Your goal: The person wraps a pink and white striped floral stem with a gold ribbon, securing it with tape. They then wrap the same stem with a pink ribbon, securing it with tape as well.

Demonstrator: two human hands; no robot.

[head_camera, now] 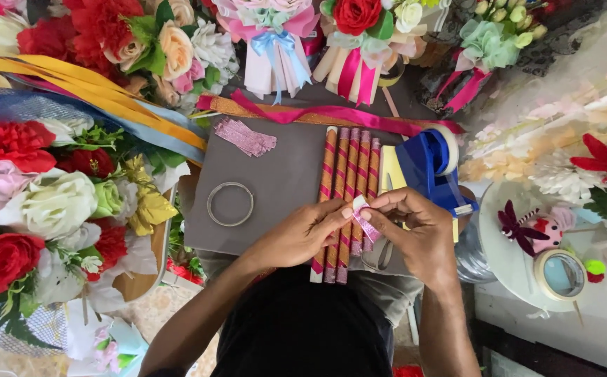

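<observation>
My left hand (302, 234) and my right hand (415, 225) meet over a grey board (268, 174) on my lap. Together they pinch a small strip of pink glitter ribbon (363, 220), with a bit of clear tape at its top end. Under the hands lie several sticks (349, 167) wrapped in orange and pink stripes, side by side. A blue tape dispenser (429, 167) stands just right of the sticks, close to my right hand. A pair of scissors (381, 255) is partly hidden below my right hand.
A pile of cut pink glitter strips (245, 137) and a metal ring (230, 204) lie on the board. Artificial flowers (45, 188) crowd the left and top. Long pink and orange ribbons (317, 115) cross the back. A white round table (513, 262) with a tape roll (559, 274) stands right.
</observation>
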